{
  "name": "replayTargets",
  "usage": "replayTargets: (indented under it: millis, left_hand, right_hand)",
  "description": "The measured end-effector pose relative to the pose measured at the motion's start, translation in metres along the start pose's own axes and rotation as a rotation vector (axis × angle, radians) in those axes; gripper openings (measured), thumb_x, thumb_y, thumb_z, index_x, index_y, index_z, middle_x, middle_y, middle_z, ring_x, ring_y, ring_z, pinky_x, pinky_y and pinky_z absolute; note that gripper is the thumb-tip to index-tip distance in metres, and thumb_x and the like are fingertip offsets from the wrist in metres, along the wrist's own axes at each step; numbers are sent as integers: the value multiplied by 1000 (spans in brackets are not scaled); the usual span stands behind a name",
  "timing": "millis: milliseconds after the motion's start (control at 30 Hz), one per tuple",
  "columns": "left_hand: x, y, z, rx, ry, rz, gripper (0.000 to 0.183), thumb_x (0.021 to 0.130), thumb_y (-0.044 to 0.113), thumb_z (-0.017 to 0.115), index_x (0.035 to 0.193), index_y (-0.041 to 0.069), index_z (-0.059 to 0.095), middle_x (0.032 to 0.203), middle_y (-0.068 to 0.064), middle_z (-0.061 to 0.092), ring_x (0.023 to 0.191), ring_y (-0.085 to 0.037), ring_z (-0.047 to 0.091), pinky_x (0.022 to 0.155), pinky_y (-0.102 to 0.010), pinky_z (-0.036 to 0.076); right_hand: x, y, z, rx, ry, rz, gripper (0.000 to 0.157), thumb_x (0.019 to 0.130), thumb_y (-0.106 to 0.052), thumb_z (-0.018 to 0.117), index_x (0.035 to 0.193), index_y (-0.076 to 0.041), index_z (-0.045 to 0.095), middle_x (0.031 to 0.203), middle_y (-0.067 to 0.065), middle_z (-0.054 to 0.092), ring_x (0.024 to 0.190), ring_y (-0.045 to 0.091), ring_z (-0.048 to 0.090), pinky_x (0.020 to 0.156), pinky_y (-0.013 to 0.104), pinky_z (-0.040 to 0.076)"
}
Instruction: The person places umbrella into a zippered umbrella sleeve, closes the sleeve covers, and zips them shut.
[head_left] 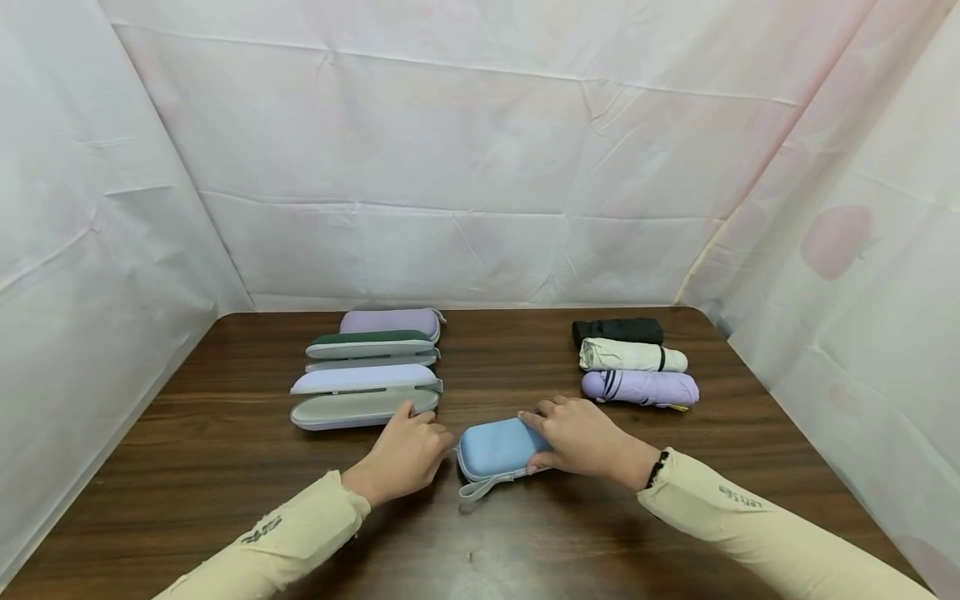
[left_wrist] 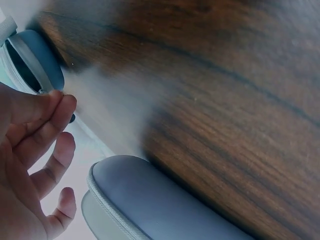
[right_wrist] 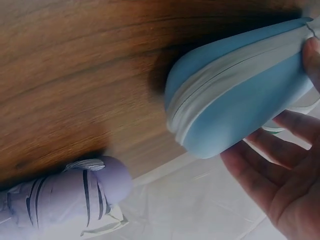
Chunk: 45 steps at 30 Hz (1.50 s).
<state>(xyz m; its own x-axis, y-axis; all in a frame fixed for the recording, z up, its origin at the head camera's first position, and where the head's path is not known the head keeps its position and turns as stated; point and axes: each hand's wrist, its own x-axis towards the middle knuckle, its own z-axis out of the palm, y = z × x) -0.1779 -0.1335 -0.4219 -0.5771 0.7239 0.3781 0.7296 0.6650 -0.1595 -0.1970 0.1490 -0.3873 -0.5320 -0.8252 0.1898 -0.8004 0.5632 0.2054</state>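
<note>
A light blue zippered case (head_left: 495,450) lies near the middle of the table, its grey wrist loop (head_left: 480,486) toward the front. My right hand (head_left: 583,435) holds its right end, thumb on the near side and fingers over the far side. With thumb and index finger, my left hand (head_left: 411,452) pinches the zipper pull at the case's left end; the pull is mostly hidden by the fingertips. A dark gap shows along the zipper of the case (left_wrist: 45,57) in the left wrist view.
Left of the hands lie an open lavender case (head_left: 363,379), an open dark green case (head_left: 371,337) and a closed purple case (head_left: 386,322). At the right are folded umbrellas: lavender (head_left: 645,388), white (head_left: 630,356) and black (head_left: 618,332). Cloth walls enclose the table (head_left: 510,350).
</note>
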Motion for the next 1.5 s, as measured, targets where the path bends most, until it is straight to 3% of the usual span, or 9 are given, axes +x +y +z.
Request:
replayTargets:
  millis: [233,800,1133,1500]
  left_hand:
    - [0,1,-1,0,-21,-19,10,80,14,69,71,18,66,65,7,60,68,-16,50,65,-36,29]
    - [-3,6,-5,-46,-24,-32,20,82,13,69,65,19,62,59,8,54,62,-14,44,65,-35,26]
    - [0,19,-6,-47,10,16,27,81,15,69,58,20,57,53,10,51,60,-13,41,64,-33,24]
    - [11,38,-6,12,-58,46,25,78,14,70,60,18,53,54,7,46,61,-14,46,64,-34,25]
  right_hand:
    - [-1,-8,0,-8,-6,56,72,73,-61,70,117,-4,67,97,13,67,78,25,63,68,37,51]
    - [0,-21,2,-59,87,158,68,71,-62,73,108,-5,71,81,10,65,66,25,60,54,37,49]
    - [-2,-20,4,-100,107,161,68,75,-63,69,107,-4,71,81,9,66,66,25,61,59,37,50]
    - [3,-23,4,-67,82,132,67,76,-59,71,107,0,70,81,11,66,63,25,60,56,37,50]
